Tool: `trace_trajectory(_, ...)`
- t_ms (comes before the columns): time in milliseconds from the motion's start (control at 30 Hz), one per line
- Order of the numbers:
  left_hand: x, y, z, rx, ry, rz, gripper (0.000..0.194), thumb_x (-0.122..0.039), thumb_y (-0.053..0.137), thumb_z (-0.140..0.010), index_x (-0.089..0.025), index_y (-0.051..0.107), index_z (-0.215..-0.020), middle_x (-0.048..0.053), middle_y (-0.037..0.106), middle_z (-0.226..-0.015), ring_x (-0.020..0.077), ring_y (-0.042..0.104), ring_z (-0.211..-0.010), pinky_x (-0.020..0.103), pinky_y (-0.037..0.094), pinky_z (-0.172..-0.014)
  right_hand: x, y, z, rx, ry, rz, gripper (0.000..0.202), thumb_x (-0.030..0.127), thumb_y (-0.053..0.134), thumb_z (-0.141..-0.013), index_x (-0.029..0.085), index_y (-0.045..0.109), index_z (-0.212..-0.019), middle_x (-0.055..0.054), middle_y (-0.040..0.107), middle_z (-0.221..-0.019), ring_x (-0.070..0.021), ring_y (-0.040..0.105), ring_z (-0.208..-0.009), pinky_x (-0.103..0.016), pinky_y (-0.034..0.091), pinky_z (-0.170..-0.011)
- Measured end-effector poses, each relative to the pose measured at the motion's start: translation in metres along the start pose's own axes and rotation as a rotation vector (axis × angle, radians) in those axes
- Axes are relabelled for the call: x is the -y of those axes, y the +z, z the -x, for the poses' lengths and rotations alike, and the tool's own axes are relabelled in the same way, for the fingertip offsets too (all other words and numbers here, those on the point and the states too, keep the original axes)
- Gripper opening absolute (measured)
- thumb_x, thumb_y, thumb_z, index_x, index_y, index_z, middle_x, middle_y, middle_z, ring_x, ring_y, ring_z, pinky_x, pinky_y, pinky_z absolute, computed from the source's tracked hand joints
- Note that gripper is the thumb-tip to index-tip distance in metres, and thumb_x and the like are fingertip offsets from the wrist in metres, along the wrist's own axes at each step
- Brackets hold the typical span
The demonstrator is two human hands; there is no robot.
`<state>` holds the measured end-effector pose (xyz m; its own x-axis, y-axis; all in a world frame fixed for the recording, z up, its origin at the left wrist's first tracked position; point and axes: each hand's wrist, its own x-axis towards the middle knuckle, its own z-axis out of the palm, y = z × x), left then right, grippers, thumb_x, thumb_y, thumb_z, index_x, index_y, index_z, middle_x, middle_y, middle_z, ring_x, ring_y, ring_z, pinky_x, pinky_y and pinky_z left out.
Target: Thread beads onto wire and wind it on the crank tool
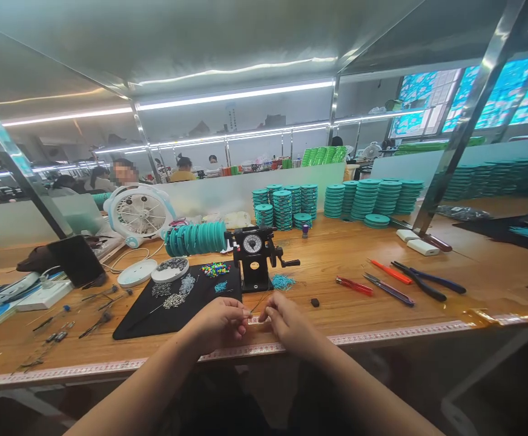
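Observation:
Near the front edge of the wooden table, my left hand and my right hand are close together with pinched fingertips. A thin dark line runs up between them, too fine to name. Just behind them stands a black hand-crank winder with a dial and a crank handle on its right. Teal spools are lined up on the winder's left side. Left of my hands lies a black mat with piles of small beads. A heap of short blue pieces sits at the winder's foot.
Pliers, tweezers and a red-handled tool lie at the right. Stacked teal spools stand behind. A white fan is at the back left. A measuring tape runs along the front edge. Other people sit beyond the partition.

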<state>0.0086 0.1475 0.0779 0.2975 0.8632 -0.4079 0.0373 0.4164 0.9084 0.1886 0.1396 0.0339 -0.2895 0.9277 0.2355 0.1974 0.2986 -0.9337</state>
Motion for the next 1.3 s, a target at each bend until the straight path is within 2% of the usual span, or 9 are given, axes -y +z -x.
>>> trace_trajectory(100, 0.003, -0.001, 0.0, 0.035, -0.005, 0.036, 0.02, -0.02, 0.075, -0.055, -0.013, 0.057, -0.061, -0.003, 0.053, -0.048, 0.0066, 0.047, -0.043, 0.02, 0.033, -0.047, -0.001, 0.006, -0.002, 0.016, -0.012, 0.063, 0.019, 0.021, 0.038, -0.089, 0.02, 0.047, -0.072, 0.001, 0.055, -0.064, -0.0153, 0.051, -0.063, -0.028, 0.036, -0.062)
trace_trajectory(367, 0.013, -0.003, -0.004, 0.066, 0.029, 0.093, 0.018, -0.018, 0.074, -0.055, -0.012, 0.059, -0.06, -0.004, 0.051, -0.046, 0.0057, 0.045, -0.04, 0.019, 0.03, -0.044, -0.003, 0.009, -0.005, 0.025, -0.054, 0.134, 0.019, 0.022, 0.045, -0.086, 0.019, 0.05, -0.068, 0.002, 0.052, -0.064, -0.0143, 0.047, -0.063, -0.026, 0.032, -0.059)
trace_trajectory(733, 0.019, -0.006, -0.005, 0.096, 0.063, 0.125, 0.016, -0.017, 0.074, -0.059, -0.011, 0.061, -0.065, -0.001, 0.057, -0.053, 0.0068, 0.05, -0.043, 0.019, 0.035, -0.047, 0.004, 0.003, -0.009, 0.052, 0.041, -0.001, 0.022, 0.027, 0.048, -0.082, 0.016, 0.055, -0.065, 0.001, 0.05, -0.062, -0.0128, 0.045, -0.061, -0.024, 0.033, -0.058)
trace_trajectory(900, 0.016, -0.004, -0.003, 0.082, 0.064, 0.114, 0.016, -0.018, 0.074, -0.058, -0.011, 0.061, -0.063, -0.001, 0.056, -0.048, 0.0073, 0.05, -0.041, 0.019, 0.034, -0.045, 0.007, 0.004, -0.014, 0.077, 0.136, -0.054, 0.021, 0.032, 0.058, -0.074, 0.013, 0.06, -0.065, 0.003, 0.047, -0.057, -0.0113, 0.041, -0.055, -0.024, 0.029, -0.053)
trace_trajectory(1300, 0.015, -0.001, -0.002, 0.092, 0.053, 0.119, 0.024, -0.024, 0.081, -0.055, -0.011, 0.061, -0.061, -0.002, 0.054, -0.047, 0.0069, 0.047, -0.042, 0.02, 0.032, -0.046, 0.004, 0.006, -0.016, 0.071, 0.075, -0.079, 0.021, 0.026, 0.054, -0.076, 0.015, 0.054, -0.058, 0.004, 0.042, -0.054, -0.0101, 0.037, -0.054, -0.024, 0.027, -0.052)
